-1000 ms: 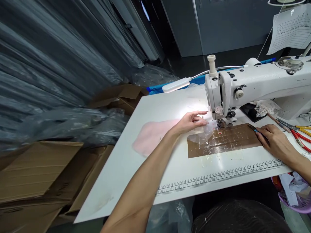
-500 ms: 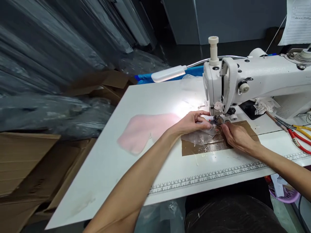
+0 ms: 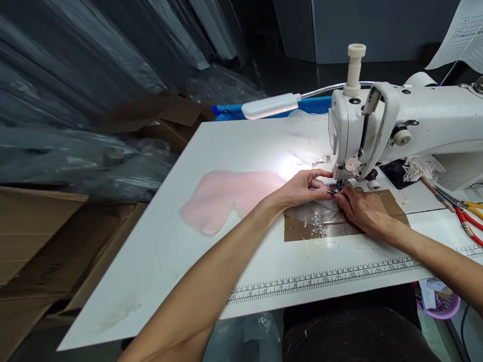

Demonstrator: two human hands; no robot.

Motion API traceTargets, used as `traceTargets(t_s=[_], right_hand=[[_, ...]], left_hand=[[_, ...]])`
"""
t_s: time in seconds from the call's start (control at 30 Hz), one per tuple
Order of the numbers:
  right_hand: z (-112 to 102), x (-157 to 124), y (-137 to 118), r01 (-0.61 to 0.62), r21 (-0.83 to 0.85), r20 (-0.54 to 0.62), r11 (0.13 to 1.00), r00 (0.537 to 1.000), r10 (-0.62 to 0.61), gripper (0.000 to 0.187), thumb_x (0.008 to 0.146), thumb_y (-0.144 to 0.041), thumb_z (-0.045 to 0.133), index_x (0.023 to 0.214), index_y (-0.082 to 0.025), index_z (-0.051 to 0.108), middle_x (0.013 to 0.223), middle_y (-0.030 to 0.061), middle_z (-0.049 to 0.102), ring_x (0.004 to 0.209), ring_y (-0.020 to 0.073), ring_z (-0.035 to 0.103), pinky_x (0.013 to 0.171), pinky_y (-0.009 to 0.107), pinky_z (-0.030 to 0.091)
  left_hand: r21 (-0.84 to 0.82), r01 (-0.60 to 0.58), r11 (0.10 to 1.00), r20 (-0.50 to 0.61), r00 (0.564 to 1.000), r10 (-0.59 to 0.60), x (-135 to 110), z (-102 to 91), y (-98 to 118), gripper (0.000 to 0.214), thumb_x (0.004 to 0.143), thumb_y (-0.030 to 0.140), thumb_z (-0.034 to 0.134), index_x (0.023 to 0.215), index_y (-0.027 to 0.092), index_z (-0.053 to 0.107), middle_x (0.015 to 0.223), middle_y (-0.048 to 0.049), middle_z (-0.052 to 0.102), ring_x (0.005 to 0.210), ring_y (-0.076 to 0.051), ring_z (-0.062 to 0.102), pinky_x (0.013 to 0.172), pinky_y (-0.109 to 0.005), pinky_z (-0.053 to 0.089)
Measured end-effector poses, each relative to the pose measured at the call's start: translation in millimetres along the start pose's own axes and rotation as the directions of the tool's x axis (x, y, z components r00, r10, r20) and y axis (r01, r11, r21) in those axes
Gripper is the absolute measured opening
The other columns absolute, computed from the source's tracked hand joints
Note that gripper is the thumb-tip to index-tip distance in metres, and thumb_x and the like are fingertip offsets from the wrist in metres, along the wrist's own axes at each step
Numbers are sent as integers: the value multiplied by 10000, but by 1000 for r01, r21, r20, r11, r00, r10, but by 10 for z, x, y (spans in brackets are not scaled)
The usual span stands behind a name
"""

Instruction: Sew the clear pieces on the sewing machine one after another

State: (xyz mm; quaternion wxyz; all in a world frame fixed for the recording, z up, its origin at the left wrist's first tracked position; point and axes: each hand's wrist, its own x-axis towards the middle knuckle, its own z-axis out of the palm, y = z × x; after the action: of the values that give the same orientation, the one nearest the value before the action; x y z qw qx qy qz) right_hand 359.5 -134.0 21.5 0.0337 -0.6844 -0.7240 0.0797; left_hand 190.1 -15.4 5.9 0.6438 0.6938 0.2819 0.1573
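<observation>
Both hands are right under the needle of the sewing machine (image 3: 396, 125). Left hand (image 3: 302, 188) fingers (image 3: 320, 173) are pinched together on a clear sheet of plastic (image 3: 315, 213), right hand (image 3: 362, 208) presses flat on the same sheet, fingers together. The plastic lies on a brown patch (image 3: 392, 206) on the white desk (image 3: 226, 151). Pink fabric (image 3: 222, 193) sits to the left, red scissors (image 3: 466, 221) off to the right.
</observation>
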Motion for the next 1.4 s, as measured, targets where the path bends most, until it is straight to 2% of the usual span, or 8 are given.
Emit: traceTargets(t_s=[0.33,0.67,0.83,0.93,1.03,1.17,1.27,1.4], right_hand=[[-76,47,-83,-67,-10,55,998,996,67,325,1070,-339,397,1143,-124,630,939,143,725,792,250,665,593,320,283],[97,84,-48,-114,204,-38,972,992,124,374,1065,-400,323,1044,-164,612,781,98,684,656,209,594,573,307,268],[32,-3,86,20,320,-59,947,998,-1,440,1072,-404,238,965,-170,595,732,72,649,611,179,546,589,284,311],[-28,-82,292,74,265,-77,961,995,-56,481,1060,-452,249,874,-174,594,676,62,614,576,174,511,582,290,289],[-36,-136,466,45,196,-116,979,993,-22,472,1048,-436,275,825,-173,598,663,67,606,577,177,504,586,300,273],[30,-167,539,14,204,-128,979,992,12,450,1044,-410,271,845,-182,604,679,58,618,578,171,498,592,288,280],[85,-186,535,42,221,-177,974,984,-2,469,1043,-423,258,842,-181,605,690,61,626,588,169,501,600,285,281],[127,-212,548,85,248,-235,965,972,-25,519,1041,-447,219,836,-174,610,663,60,610,583,168,487,593,284,279]], left_hand=[[-7,8,1000,-31,999,-8,-1,12,-7,578,731,207,807,1256,87,598,686,19,729,622,-93,628,643,-219,462],[10,19,1000,-35,999,-19,-9,24,33,589,726,230,816,1246,103,572,623,71,676,598,-89,602,660,-230,480],[28,0,1000,40,999,-1,-15,-105,-2,701,690,271,857,1298,124,541,804,-18,761,739,-142,695,731,-266,529],[174,-15,985,32,999,9,-42,-182,41,744,650,353,881,1290,131,574,908,-63,764,782,-179,700,725,-294,531],[389,-57,920,-34,997,76,-69,-170,150,641,604,389,903,1162,170,678,916,-56,744,803,-188,673,737,-299,513],[570,-49,820,-99,987,128,-66,-2,271,445,616,415,897,959,193,721,829,-24,711,783,-193,643,729,-302,486],[590,-16,807,-131,985,115,-32,120,231,335,677,415,863,850,192,683,810,-23,692,759,-188,630,687,-300,467],[422,-6,907,-153,985,78,11,126,70,275,737,362,826,887,194,670,801,-19,700,764,-175,653,703,-297,497]])
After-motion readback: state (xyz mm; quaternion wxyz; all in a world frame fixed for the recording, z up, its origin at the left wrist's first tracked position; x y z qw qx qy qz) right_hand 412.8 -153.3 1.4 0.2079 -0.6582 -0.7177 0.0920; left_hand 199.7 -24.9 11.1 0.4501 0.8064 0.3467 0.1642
